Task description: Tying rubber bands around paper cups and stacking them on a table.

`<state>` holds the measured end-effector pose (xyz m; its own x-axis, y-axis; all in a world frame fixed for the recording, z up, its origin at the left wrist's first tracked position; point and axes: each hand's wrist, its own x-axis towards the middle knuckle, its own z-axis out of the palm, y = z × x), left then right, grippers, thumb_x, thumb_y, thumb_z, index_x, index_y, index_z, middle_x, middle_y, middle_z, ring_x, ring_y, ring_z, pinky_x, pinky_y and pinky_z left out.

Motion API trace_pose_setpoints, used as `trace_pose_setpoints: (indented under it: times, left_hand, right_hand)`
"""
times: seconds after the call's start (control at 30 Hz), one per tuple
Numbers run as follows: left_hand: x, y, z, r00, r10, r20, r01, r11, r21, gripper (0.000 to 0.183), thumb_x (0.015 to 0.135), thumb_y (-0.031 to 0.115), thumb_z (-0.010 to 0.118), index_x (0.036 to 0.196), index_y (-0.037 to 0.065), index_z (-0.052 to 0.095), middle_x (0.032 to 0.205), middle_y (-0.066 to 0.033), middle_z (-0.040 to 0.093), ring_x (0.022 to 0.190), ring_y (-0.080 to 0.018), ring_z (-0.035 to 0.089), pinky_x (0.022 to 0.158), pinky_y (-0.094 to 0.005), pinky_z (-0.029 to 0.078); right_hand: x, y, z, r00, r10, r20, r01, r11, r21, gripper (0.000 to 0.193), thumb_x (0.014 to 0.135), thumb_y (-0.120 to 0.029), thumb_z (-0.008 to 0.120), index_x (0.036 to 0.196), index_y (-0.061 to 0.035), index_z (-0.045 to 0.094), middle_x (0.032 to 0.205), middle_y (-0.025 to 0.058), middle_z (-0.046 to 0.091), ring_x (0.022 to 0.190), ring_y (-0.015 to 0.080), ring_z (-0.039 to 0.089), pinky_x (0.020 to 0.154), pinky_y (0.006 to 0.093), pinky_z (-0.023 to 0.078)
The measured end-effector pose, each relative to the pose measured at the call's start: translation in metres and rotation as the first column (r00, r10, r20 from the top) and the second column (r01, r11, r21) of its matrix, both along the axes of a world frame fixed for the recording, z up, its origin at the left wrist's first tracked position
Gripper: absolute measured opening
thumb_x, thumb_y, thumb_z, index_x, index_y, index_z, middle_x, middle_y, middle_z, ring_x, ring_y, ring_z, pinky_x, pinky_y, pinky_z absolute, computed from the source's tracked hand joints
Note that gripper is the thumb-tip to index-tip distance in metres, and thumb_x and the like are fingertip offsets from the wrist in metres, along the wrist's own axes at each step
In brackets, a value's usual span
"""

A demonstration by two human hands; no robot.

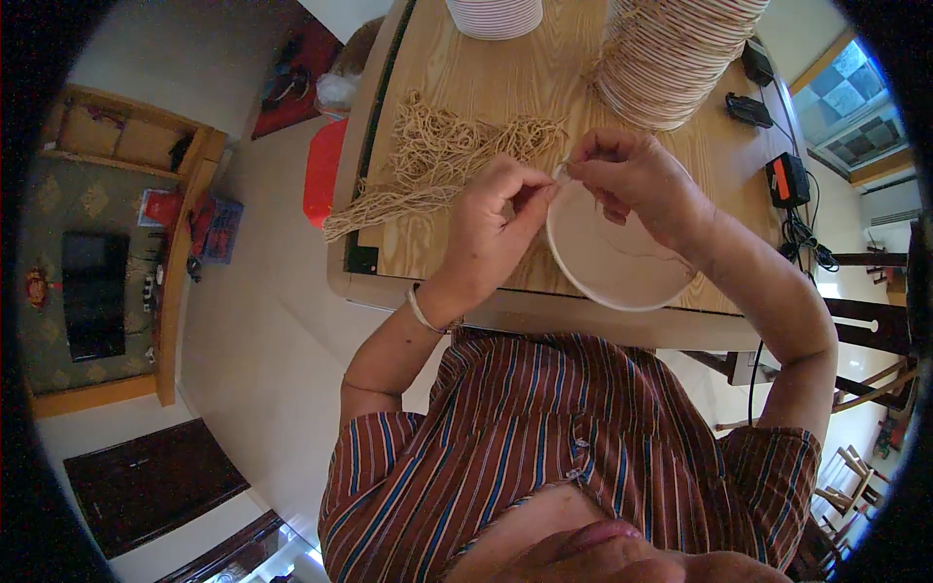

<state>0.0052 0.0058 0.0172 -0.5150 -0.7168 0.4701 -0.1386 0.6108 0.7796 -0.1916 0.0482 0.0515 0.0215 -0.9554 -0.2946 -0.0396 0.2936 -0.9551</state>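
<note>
A round white tub (617, 267) lies at the table's near edge, its open side toward me. At its far left rim the fingertips of both my hands meet in a pinch. My left hand (494, 223) is closed at that rim. My right hand (646, 189) reaches over the tub, its thumb and fingers pinched on a thin piece of twine, whose loose length trails across the tub's inside. My fingers partly hide the spot where twine and rim meet. Just left of the tub is a spread bundle of tan twine (452, 146).
A tall stack of white tubs (671, 63) with twine stands at the far right of the wooden table (428, 58). Another white stack (496, 17) stands at the far edge. Black adapters (787, 180) and cables lie along the right edge. A red stool (324, 175) is at the left.
</note>
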Motion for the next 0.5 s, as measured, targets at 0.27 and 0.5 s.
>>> trace_pose_setpoints:
  times: [0.27, 0.5]
  left_hand:
    - [-0.005, -0.012, 0.007, 0.998, 0.055, -0.003, -0.055, 0.998, 0.021, 0.011, 0.082, 0.002, 0.069, 0.091, 0.001, 0.064, 0.084, -0.0064, 0.058, 0.073, -0.0155, 0.061, 0.066, -0.0267, 0.049]
    - [-0.013, -0.016, -0.002, 0.992, -0.001, -0.128, 0.052, 0.919, 0.39, 0.008, 0.087, 0.005, 0.067, 0.094, 0.002, 0.065, 0.084, 0.0007, 0.063, 0.074, -0.0059, 0.057, 0.066, -0.0221, 0.048]
  right_hand:
    - [-0.001, -0.001, 0.0, 0.988, -0.004, 0.154, -0.001, 0.999, 0.032, 0.012, 0.085, -0.019, 0.066, 0.091, -0.0085, 0.065, 0.061, -0.0053, 0.047, 0.049, 0.006, 0.04, 0.043, 0.0225, 0.033]
    - [0.004, 0.002, 0.014, 1.0, -0.002, 0.022, 0.0, 0.996, 0.084, 0.008, 0.087, -0.015, 0.066, 0.091, -0.0112, 0.06, 0.064, -0.0087, 0.042, 0.051, 0.0007, 0.034, 0.044, 0.0181, 0.025]
